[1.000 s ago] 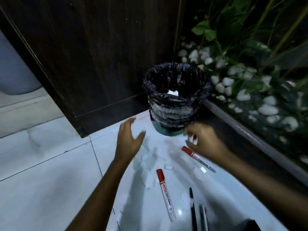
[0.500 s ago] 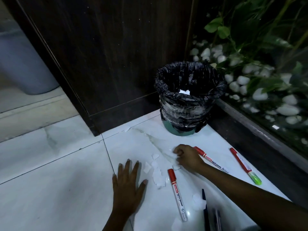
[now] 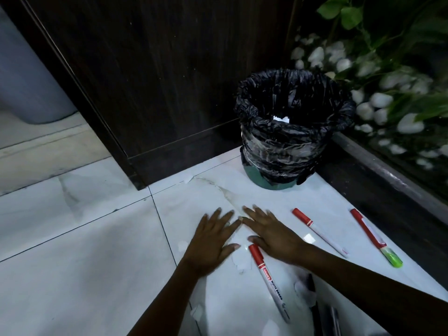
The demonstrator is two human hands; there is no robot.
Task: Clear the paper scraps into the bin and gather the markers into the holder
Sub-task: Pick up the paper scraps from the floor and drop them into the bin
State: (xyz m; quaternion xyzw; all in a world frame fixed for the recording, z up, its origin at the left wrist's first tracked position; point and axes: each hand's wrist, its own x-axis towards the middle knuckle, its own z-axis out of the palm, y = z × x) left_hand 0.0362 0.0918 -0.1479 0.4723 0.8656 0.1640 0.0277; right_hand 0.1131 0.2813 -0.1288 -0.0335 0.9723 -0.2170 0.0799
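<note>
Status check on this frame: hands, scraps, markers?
Left hand and right hand flat on floor, open, holding nothing. Paper scraps still loose. Red markers uncollected. Bin clear ahead.

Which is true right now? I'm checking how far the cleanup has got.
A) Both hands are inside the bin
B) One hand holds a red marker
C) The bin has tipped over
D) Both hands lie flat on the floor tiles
D: the left hand and right hand lie palm down, fingers spread, on the floor, holding no marker, short of the upright bin.

White paper scraps (image 3: 241,260) and red-capped markers (image 3: 269,282) lie scattered on tile before black-lined bin (image 3: 294,127)
</note>
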